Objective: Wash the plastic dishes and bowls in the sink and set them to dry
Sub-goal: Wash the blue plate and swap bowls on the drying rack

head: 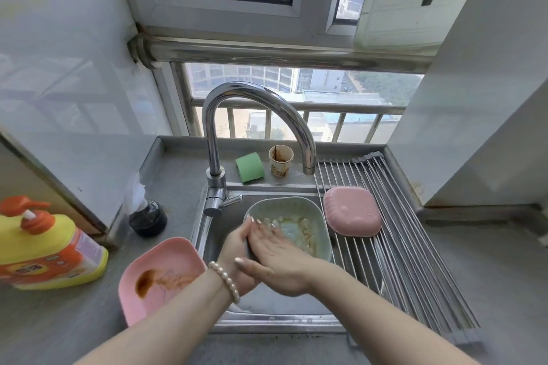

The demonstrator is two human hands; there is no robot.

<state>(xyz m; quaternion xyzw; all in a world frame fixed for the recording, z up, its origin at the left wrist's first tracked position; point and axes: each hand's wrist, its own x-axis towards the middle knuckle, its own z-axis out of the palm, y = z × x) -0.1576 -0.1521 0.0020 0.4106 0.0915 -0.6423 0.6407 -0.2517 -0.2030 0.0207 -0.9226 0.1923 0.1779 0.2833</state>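
The green bowl (292,227) sits tilted in the sink (275,321), its soiled inside facing up and toward the person, its long axis running from the tap (255,127) side toward the near right. The left hand (237,249) grips the bowl's near-left rim, fingers curled over the edge with the nails showing inside. The right hand (278,258) lies flat, fingers straight and together, pressed on the inner wall just beside the left fingers, thumb out toward the person. Both forearms come in from the near edge and meet over the sink; a pearl bracelet (226,280) circles the left wrist. A pink bowl (351,215) lies upside down on the rack (415,261) right of the sink. A stained pink dish (161,277) sits left of the sink, overhanging its rim, with a soap bottle (44,246) farther left. Behind the sink stand a green sponge (249,170) and a stained cup (280,161).
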